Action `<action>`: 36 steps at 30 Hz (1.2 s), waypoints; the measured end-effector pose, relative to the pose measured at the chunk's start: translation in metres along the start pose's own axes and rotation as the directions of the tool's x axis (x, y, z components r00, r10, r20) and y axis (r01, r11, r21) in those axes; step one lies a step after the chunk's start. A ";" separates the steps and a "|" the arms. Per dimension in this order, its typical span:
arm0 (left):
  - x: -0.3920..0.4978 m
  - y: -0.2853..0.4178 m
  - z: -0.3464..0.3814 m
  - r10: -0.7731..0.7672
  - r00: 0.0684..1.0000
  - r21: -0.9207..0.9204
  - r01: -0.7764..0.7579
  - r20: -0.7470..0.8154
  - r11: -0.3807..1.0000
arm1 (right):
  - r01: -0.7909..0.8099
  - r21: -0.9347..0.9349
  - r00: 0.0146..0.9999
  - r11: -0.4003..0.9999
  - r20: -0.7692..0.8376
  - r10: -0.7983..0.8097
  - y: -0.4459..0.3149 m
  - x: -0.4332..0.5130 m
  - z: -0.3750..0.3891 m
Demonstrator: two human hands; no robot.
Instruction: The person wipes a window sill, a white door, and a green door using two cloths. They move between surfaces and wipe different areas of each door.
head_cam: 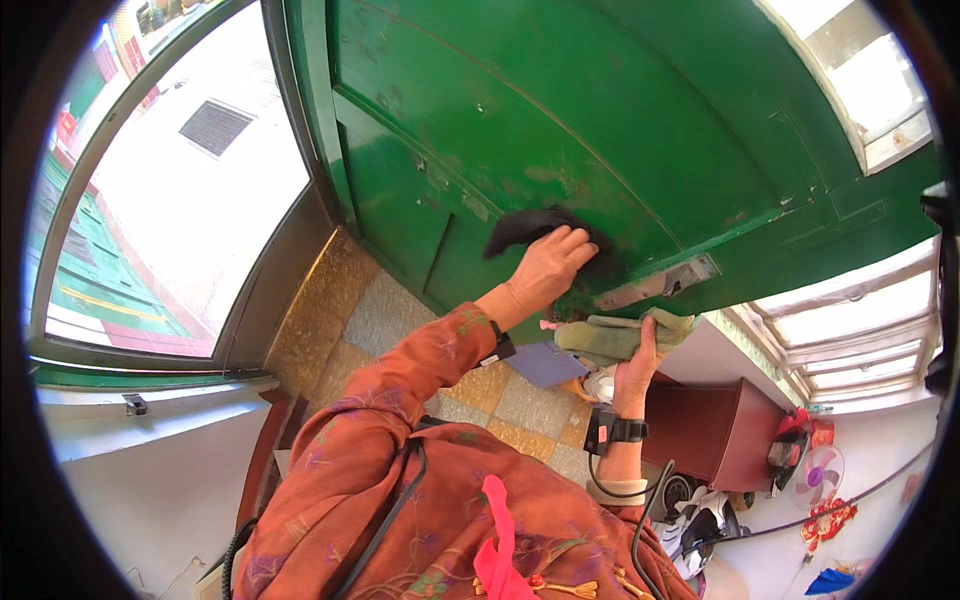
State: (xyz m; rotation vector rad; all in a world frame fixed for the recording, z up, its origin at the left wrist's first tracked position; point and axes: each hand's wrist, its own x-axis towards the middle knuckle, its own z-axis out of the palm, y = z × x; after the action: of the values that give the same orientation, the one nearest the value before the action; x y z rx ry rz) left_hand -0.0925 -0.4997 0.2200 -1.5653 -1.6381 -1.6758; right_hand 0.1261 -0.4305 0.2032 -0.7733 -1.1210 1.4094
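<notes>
My left hand (pixel 546 262) presses a black cloth (pixel 525 225) against the green painted door (pixel 480 135), its fingers bunched over the fabric. Scuffs and chipped paint mark the panel around the cloth. Lower and to the right, my right hand (pixel 636 367) grips a folded green cloth (pixel 600 339), held close to the door's edge. A worn, pale strip with a metal-looking plate (pixel 690 276) lies on the door just above the green cloth. Wrist straps with small black boxes sit on both my arms.
A screen door (pixel 161 225) with a dark frame is at the left. Tiled floor (pixel 390 315) lies below. A blue-grey flat object (pixel 544 365) is beneath my hands. To the right stand a dark red cabinet (pixel 712 435), barred windows (pixel 862 307) and a fan (pixel 817 476). A black cable (pixel 652 525) hangs by my right arm.
</notes>
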 end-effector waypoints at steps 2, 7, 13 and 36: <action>0.017 -0.012 -0.011 -0.018 0.985 -0.034 0.012 -0.173 0.999 | 0.054 0.004 0.999 0.999 -0.004 -0.054 0.000 0.001 0.002; 0.046 -0.019 -0.001 -0.177 0.879 -0.055 0.171 -0.443 0.984 | 0.038 -0.001 0.997 0.999 -0.060 -0.038 0.006 0.001 0.003; 0.010 0.012 -0.001 -0.154 0.976 -0.077 0.144 -0.152 0.987 | -0.007 0.008 0.999 1.000 -0.040 0.007 0.005 0.002 -0.003; 0.033 0.045 0.031 0.001 0.971 -0.089 -0.023 -0.238 0.996 | 0.010 0.077 0.999 0.997 -0.054 -0.006 0.016 0.004 -0.007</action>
State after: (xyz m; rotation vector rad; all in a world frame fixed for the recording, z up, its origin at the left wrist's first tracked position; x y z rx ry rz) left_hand -0.0526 -0.4719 0.2615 -1.3488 -1.4476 -1.8736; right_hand 0.1266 -0.4244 0.1866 -0.7463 -1.0216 1.4086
